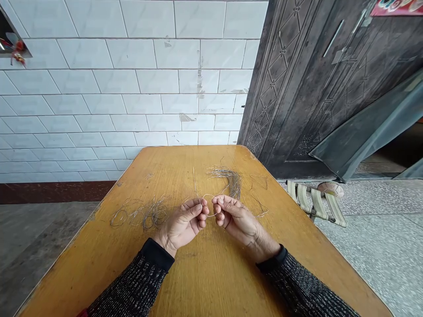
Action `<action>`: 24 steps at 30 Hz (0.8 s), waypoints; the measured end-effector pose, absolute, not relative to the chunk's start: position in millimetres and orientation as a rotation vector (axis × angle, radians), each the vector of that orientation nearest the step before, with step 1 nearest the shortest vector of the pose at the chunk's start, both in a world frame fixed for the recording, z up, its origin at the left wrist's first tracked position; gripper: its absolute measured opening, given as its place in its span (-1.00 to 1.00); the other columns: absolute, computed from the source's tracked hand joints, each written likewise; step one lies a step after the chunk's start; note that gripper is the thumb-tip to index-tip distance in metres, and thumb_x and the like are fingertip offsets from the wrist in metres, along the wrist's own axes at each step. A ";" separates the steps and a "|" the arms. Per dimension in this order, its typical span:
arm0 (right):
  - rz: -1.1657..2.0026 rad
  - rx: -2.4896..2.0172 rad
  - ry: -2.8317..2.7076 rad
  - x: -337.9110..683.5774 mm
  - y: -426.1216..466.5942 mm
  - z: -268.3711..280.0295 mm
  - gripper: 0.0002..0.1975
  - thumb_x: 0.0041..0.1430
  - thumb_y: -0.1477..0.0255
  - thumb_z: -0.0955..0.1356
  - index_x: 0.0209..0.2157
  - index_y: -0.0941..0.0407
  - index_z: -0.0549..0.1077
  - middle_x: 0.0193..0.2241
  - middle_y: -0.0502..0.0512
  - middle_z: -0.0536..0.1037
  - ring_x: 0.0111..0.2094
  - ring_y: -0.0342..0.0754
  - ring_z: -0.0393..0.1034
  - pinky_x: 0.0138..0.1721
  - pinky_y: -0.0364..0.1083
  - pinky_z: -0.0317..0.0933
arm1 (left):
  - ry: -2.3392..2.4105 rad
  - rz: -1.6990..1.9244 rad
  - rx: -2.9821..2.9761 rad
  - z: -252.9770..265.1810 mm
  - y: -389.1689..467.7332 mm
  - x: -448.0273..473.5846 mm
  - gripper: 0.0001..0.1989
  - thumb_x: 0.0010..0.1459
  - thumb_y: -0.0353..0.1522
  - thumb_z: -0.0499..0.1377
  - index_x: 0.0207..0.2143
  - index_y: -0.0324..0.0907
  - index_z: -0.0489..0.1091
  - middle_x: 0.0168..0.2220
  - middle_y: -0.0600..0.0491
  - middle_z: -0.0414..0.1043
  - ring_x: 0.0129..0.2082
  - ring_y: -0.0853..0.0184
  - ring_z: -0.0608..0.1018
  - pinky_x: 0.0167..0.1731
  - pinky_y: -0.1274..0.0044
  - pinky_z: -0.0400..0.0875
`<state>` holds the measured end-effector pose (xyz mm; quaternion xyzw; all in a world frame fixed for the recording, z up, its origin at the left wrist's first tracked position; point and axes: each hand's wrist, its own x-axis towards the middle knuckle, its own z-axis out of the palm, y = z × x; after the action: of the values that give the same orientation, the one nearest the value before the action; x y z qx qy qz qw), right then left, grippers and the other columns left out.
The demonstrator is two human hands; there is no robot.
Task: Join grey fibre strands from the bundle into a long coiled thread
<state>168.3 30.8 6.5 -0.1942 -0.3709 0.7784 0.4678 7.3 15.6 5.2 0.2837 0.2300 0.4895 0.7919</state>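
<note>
Over the middle of the table, my left hand [185,222] and my right hand [238,220] pinch a thin, pale wire [208,195] bent into a small loop between them. Both hands have thumb and forefinger pressed together on it. Several tangled wire rings [153,214] lie on the tabletop to the left of my left hand. Beyond my right hand rests a bundle of loose grey wires [234,181], curved, with ends fanning leftward. A few stray strands lie right of that bundle. Where exactly the held wire's ends run is too fine to make out.
The yellow wooden table [198,273] reaches a white tiled wall [148,79]. A dark carved door [297,88] with a grey-green curtain [373,127] stands at the right. Beside the table's right edge, a striped strap stool [317,202] sits on the speckled floor.
</note>
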 end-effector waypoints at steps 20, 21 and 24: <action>1.915 -0.395 -0.914 169.3 26.6 9.2 -0.80 -0.08 0.41 0.46 -0.38 0.21 0.50 -0.61 -0.08 0.42 -0.65 -0.33 0.26 -0.58 -0.32 0.28 | 0.583 1.095 0.669 0.5 16.3 10.1 -0.83 -0.20 -0.47 0.35 -0.47 -0.26 0.46 -0.58 0.09 0.45 -0.61 0.56 0.43 -0.56 0.72 0.28; 1.905 -0.404 -0.914 169.0 26.3 9.6 -0.80 -0.10 0.42 0.46 -0.39 0.21 0.50 -0.62 -0.08 0.41 -0.66 -0.34 0.25 -0.59 -0.32 0.27 | 0.584 1.098 0.676 0.8 16.0 10.8 -0.84 -0.20 -0.47 0.35 -0.47 -0.27 0.46 -0.58 0.09 0.45 -0.60 0.56 0.43 -0.56 0.72 0.27; 1.878 -0.441 -0.900 168.0 25.8 11.2 -0.82 -0.12 0.42 0.47 -0.43 0.21 0.50 -0.65 -0.10 0.40 -0.69 -0.35 0.21 -0.63 -0.34 0.23 | 0.592 1.098 0.697 1.5 14.5 12.8 -0.84 -0.20 -0.46 0.35 -0.49 -0.27 0.46 -0.58 0.08 0.45 -0.61 0.55 0.42 -0.56 0.71 0.26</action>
<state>168.0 25.8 11.2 -0.1812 -0.3696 0.7714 0.4852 12.8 14.5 1.5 0.3196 0.2717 0.5035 0.7553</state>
